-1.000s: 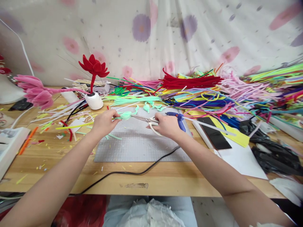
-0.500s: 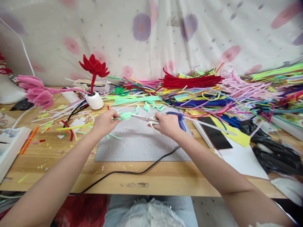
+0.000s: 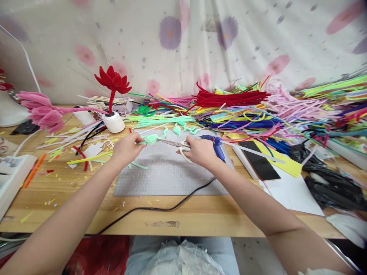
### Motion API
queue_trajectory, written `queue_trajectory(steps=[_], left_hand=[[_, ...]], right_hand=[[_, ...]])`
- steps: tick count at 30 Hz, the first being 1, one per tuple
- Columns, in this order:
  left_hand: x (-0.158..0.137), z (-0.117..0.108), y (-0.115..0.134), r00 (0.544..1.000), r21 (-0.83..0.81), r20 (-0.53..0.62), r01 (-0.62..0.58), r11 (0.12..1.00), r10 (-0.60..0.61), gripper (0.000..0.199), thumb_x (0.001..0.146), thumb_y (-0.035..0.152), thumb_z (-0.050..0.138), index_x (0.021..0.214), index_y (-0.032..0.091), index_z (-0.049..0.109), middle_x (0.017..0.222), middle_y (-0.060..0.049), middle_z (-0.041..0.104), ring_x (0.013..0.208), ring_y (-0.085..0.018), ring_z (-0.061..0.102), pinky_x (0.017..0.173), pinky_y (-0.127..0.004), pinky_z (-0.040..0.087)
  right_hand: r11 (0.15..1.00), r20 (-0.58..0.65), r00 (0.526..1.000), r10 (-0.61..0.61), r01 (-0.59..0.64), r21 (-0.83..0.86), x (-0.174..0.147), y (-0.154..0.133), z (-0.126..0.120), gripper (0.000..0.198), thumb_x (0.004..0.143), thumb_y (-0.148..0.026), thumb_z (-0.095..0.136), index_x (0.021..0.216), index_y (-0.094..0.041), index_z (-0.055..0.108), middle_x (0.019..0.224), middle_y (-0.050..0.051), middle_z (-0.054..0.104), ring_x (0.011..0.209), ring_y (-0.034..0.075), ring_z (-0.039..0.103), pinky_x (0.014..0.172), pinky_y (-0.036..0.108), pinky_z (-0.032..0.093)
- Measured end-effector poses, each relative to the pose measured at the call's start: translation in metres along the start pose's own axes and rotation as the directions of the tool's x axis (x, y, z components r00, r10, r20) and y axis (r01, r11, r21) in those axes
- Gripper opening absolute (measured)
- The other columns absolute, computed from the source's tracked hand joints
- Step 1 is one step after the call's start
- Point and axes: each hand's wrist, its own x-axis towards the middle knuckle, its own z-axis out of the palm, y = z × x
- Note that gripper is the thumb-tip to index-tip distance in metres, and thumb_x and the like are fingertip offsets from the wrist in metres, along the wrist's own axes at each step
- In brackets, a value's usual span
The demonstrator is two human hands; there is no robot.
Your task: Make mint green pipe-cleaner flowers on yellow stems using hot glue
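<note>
My left hand (image 3: 128, 148) pinches one end of a mint-green pipe-cleaner petal (image 3: 150, 139) above the grey cutting mat (image 3: 160, 175). In my right hand (image 3: 200, 150) is a pair of scissors (image 3: 172, 143) with pale handles, blades pointing left. Their tips touch or nearly touch the petal's right end; whether they cut into it I cannot tell. Several more mint-green pieces (image 3: 177, 130) lie at the mat's back edge. Just beyond my right hand rests a blue glue gun (image 3: 216, 145), partly hidden by that hand.
Bundles of coloured pipe cleaners (image 3: 232, 98) line the back of the table. A red flower (image 3: 112, 81) stands in a white pot (image 3: 114, 122) at left, by a pink flower (image 3: 43, 110). A phone (image 3: 260, 160) lies at right; a black cable (image 3: 160, 209) crosses the front.
The scissors' handles have shifted slightly and the right hand has moved a little left. Both hands keep their hold. The whole view has drifted slightly.
</note>
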Motion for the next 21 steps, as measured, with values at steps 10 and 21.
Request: queue_trajectory(steps=[10,21], left_hand=[[-0.0002,-0.0011,0.0023,0.999,0.009,-0.030,-0.009,1.000,0.009,0.012,0.068,0.035,0.062,0.069,0.024,0.058,0.072,0.001,0.067,0.062,-0.019,0.059,0.052,-0.028,0.039],[-0.0013,-0.0008,0.0028,0.999,0.012,0.021,0.032,0.999,-0.032,0.013,0.069,0.037,0.061,0.072,0.024,0.059,0.077,0.000,0.068,0.070,-0.021,0.061,0.056,-0.030,0.040]], right_hand=[[1.000,0.003,1.000,0.009,-0.009,0.013,0.0022,-0.0072,-0.0014,0.049,0.075,-0.063,0.044,0.096,-0.021,0.055,0.082,0.008,0.068,0.076,0.023,0.062,0.059,0.027,0.030],[1.000,0.030,1.000,0.010,-0.010,-0.007,0.0043,-0.0070,-0.0021,0.041,0.079,-0.057,0.043,0.098,-0.022,0.055,0.082,0.008,0.068,0.076,0.022,0.062,0.059,0.027,0.030]])
